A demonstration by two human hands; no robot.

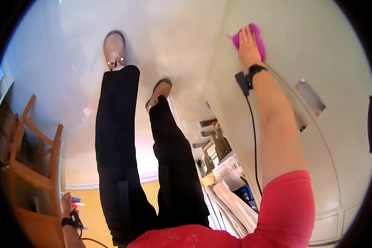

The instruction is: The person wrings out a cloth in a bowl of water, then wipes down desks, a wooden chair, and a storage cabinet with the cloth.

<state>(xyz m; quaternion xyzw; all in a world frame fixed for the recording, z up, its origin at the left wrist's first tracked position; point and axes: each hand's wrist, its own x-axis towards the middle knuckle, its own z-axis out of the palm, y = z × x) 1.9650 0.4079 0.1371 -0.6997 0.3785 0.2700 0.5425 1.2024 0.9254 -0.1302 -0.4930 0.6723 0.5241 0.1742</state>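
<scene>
My right hand [250, 48] presses a purple cloth [258, 40] against a pale, smooth upright panel [285, 45]. Its fingers lie over the cloth, which sticks out on both sides. A black band with a small device and cable sits on that wrist. At the lower left, my left hand [66, 203] is small and partly hidden beside some white and red papers or packets [76, 201]. Whether it grips them I cannot tell. That wrist also wears a black band with a cable.
Metal handle plates [311, 97] are set on the panel to the right. A wooden chair [37, 173] stands at the left. Behind my legs are a white labelled box [229, 167], stool legs [213, 136] and a yellow striped mat [87, 211]. My shoes rest on the pale floor [173, 33].
</scene>
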